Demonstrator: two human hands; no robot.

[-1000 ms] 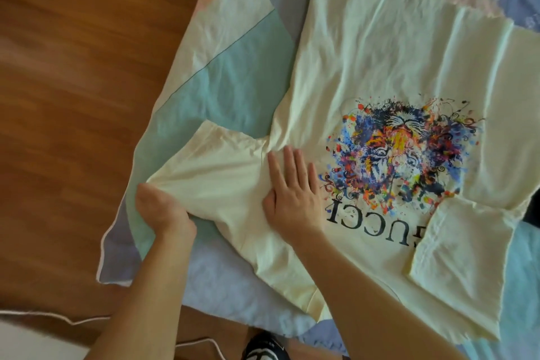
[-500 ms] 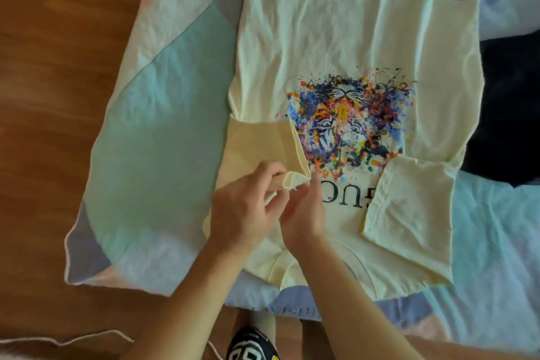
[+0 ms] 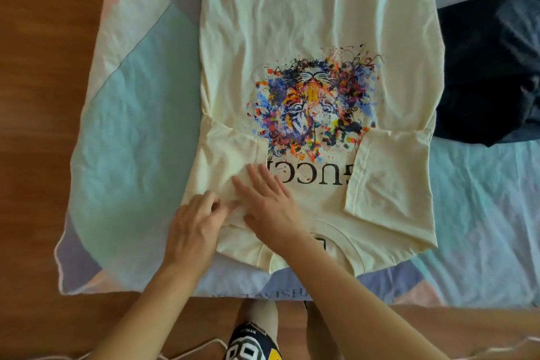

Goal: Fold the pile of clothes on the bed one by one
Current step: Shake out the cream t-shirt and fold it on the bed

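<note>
A pale yellow T-shirt (image 3: 292,23) with a colourful tiger print lies face up on the bed (image 3: 137,114), collar toward me. Both sleeves are folded inward over the chest: the left sleeve (image 3: 228,155) and the right sleeve (image 3: 388,172). My right hand (image 3: 268,204) lies flat with straight fingers on the left sleeve near the black lettering. Beside it, my left hand (image 3: 195,228) rests at the shirt's left shoulder, its fingertips bent onto the fabric edge; whether they pinch it is unclear.
Dark clothes (image 3: 491,73) lie heaped on the bed to the right of the shirt. The pastel patchwork sheet hangs over the bed's left corner above the wooden floor (image 3: 43,96). A thin cord (image 3: 187,351) trails on the floor by my feet.
The left sleeve, spread out sideways a second ago, was lifted by both hands and now lies folded over the chest. My right hand has flattened onto it.
</note>
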